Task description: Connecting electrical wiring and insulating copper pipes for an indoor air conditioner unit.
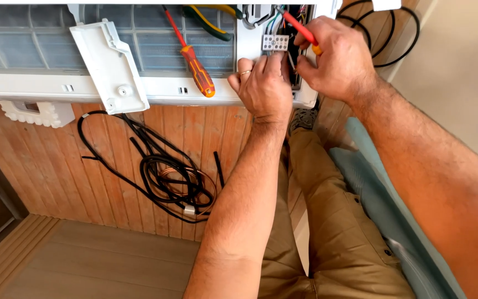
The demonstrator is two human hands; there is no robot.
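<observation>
A white wall air-conditioner unit point(40, 83) with its cover off spans the top. At its right end is a white terminal block point(275, 42) with coloured wires point(275, 22) above it. My left hand point(264, 83), a ring on one finger, presses its fingers against the unit just under the terminal block. My right hand point(336, 55) grips a red-handled screwdriver point(300, 27) whose tip points at the block. What the left fingers pinch is hidden.
A second red and orange screwdriver point(197, 69) lies on the unit's filter mesh. A loose white plastic panel point(109, 66) leans on the unit. Black cables and a copper pipe coil point(170, 182) hang on the wooden wall. My khaki trouser leg point(327, 221) is below.
</observation>
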